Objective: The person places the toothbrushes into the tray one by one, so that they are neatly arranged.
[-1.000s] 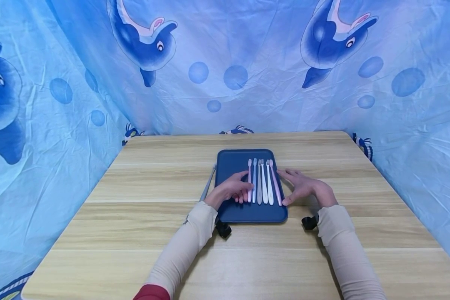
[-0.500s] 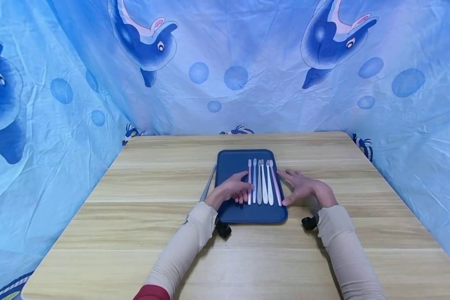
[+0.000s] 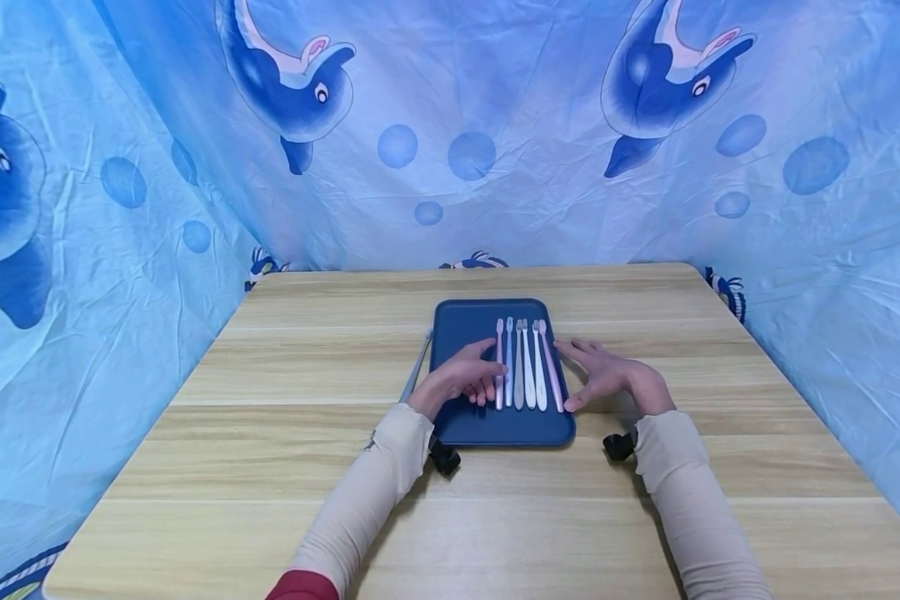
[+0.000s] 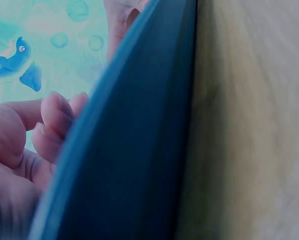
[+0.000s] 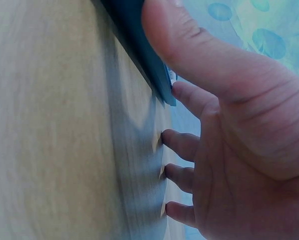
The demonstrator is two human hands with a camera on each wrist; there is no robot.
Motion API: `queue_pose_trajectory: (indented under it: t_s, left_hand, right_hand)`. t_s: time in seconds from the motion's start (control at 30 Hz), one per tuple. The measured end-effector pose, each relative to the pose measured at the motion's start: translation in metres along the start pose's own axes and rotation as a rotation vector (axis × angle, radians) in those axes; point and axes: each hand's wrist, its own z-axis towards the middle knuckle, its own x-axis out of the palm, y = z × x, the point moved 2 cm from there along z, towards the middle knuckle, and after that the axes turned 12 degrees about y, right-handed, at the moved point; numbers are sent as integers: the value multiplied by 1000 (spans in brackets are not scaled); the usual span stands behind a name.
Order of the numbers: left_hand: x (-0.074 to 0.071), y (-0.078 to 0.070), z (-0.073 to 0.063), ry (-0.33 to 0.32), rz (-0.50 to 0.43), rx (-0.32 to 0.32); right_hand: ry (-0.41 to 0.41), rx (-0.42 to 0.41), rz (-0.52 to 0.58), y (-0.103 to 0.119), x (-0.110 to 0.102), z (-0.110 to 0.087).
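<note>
Several toothbrushes lie side by side on the dark blue tray, heads toward the far side. At the left of the row is a pink toothbrush, beside a blue toothbrush. My left hand is over the tray, with index finger and thumb right at these two and the other fingers loosely bent. Another pink toothbrush ends the row at the right. My right hand spreads at the tray's right edge, thumb and index fingertip at the rim; its other fingertips rest on the table.
A grey-blue toothbrush lies on the wooden table along the tray's left side, partly behind the left wrist. A blue dolphin-print curtain surrounds the table's back and sides.
The leftmost pink toothbrush has slid slightly toward me. The left index finger has shifted a little; the right hand and the tray have stayed in place.
</note>
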Motion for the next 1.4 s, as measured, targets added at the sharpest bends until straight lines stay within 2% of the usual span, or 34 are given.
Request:
queue_pose_trajectory:
  t_s: [0.33,0.7,0.83,1.4]
  left_hand:
    - [-1,-7,-4,15,29,18]
    - [-4,-18,-15,-1,61,44]
    - [-9,-16,-16,-13,74,59]
    - [-37,-5,-34,-60,71,30]
  right_hand:
    - [-1,-2,3,0,0,0]
    - [-9,-10,-11,0,-1,-1]
    - [-8,-13,-13,0,0,-1]
    - [-7,-13,-11,0,1,-1]
